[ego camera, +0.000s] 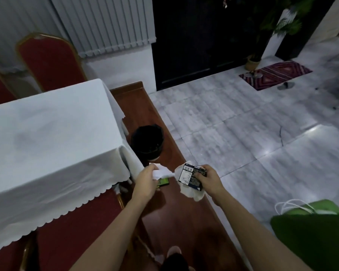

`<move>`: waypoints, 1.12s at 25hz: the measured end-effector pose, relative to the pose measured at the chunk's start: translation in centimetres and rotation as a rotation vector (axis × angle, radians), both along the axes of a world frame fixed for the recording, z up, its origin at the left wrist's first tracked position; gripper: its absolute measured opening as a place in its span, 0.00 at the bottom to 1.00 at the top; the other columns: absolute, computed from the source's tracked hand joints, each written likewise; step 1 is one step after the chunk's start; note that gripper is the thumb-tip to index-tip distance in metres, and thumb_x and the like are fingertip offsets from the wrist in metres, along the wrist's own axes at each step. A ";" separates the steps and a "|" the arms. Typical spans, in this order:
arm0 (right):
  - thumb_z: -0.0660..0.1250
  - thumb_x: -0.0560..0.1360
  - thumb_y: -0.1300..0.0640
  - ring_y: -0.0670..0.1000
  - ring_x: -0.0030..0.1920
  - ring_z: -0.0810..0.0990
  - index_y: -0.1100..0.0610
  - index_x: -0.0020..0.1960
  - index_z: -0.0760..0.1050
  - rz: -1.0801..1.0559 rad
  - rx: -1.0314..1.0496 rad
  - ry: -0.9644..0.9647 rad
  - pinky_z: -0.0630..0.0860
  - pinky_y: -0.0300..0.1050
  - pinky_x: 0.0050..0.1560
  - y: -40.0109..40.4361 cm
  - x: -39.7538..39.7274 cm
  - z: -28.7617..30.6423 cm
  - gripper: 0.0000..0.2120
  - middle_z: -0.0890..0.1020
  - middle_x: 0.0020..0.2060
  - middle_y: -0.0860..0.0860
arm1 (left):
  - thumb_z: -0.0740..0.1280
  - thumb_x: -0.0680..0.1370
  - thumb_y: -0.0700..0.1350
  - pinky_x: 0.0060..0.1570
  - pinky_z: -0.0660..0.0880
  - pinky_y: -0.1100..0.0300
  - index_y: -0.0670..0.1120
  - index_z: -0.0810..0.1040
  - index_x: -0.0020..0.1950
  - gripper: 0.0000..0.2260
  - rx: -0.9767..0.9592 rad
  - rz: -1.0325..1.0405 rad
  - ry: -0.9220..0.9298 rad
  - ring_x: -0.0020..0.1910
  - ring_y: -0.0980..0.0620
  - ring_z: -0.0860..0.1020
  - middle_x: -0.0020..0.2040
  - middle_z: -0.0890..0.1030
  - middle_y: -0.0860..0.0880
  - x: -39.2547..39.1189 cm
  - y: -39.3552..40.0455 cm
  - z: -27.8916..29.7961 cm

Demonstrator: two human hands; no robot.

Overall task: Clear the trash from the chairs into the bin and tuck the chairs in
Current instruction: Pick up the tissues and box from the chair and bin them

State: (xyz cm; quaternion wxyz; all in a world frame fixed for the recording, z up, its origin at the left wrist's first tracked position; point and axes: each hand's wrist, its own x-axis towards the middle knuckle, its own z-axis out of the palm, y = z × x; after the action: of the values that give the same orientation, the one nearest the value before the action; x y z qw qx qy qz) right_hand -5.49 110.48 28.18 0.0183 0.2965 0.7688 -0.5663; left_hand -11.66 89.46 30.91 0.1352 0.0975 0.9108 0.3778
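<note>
My left hand (146, 182) is closed on a crumpled white tissue (161, 171) and a small green packet (163, 181). My right hand (208, 179) grips a dark wrapper with a barcode (190, 178) together with a white crumpled paper (188, 192). Both hands hang over the red wooden floor strip, just short of a black bin (147, 141) standing beside the table corner. A red chair seat (74, 227) shows under the tablecloth's near edge. Two red chairs with gold frames (49, 61) stand behind the table.
A table under a white cloth (47, 133) fills the left. Grey marble floor (243, 124) spreads to the right. A green bag with white handles (317, 231) lies at the lower right. A patterned mat (276, 75), a potted plant (253, 63) and a dark door are at the back.
</note>
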 end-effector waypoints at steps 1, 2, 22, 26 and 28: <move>0.66 0.74 0.61 0.58 0.52 0.80 0.57 0.52 0.74 0.027 0.000 -0.006 0.77 0.59 0.56 0.6 -1.4 0.0 0.07 0.81 0.51 0.59 | 0.66 0.74 0.35 0.35 0.81 0.58 0.47 0.74 0.49 0.09 -0.014 0.022 0.010 0.44 0.50 0.80 0.48 0.79 0.47 -1.6 0.5 -0.3; 0.66 0.74 0.61 0.58 0.51 0.81 0.57 0.52 0.75 0.052 -0.002 -0.011 0.77 0.59 0.56 1.1 -2.7 0.0 0.07 0.81 0.51 0.59 | 0.66 0.74 0.35 0.34 0.81 0.59 0.47 0.74 0.49 0.09 -0.013 0.050 -0.001 0.42 0.51 0.80 0.47 0.79 0.48 -2.8 0.7 -0.5; 0.65 0.74 0.65 0.59 0.51 0.81 0.57 0.51 0.74 0.358 -0.048 -0.108 0.78 0.57 0.55 3.6 -42.2 -1.3 0.07 0.82 0.49 0.60 | 0.65 0.75 0.34 0.29 0.81 0.60 0.42 0.77 0.55 0.11 0.066 0.391 -0.176 0.41 0.50 0.81 0.50 0.79 0.46 -34.7 2.8 -4.5; 0.65 0.75 0.64 0.57 0.49 0.80 0.59 0.52 0.74 0.476 -0.045 -0.161 0.78 0.47 0.47 3.9 -50.1 -3.4 0.06 0.81 0.47 0.57 | 0.67 0.74 0.39 0.35 0.83 0.54 0.49 0.80 0.52 0.09 0.120 0.484 -0.199 0.43 0.54 0.82 0.47 0.82 0.54 -40.4 3.3 -6.8; 0.65 0.75 0.65 0.56 0.48 0.80 0.60 0.53 0.75 0.544 -0.040 -0.182 0.77 0.44 0.45 4.2 -54.6 -4.9 0.07 0.81 0.46 0.57 | 0.66 0.74 0.39 0.33 0.83 0.55 0.50 0.79 0.50 0.08 0.113 0.549 -0.228 0.40 0.54 0.83 0.44 0.82 0.54 -43.2 3.9 -8.3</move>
State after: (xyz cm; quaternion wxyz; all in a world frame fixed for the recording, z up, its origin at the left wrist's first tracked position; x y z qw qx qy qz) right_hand -60.12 114.63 23.30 0.2445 0.1283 0.8039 -0.5267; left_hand -54.84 93.31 22.64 0.1237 -0.1879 0.8596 0.4588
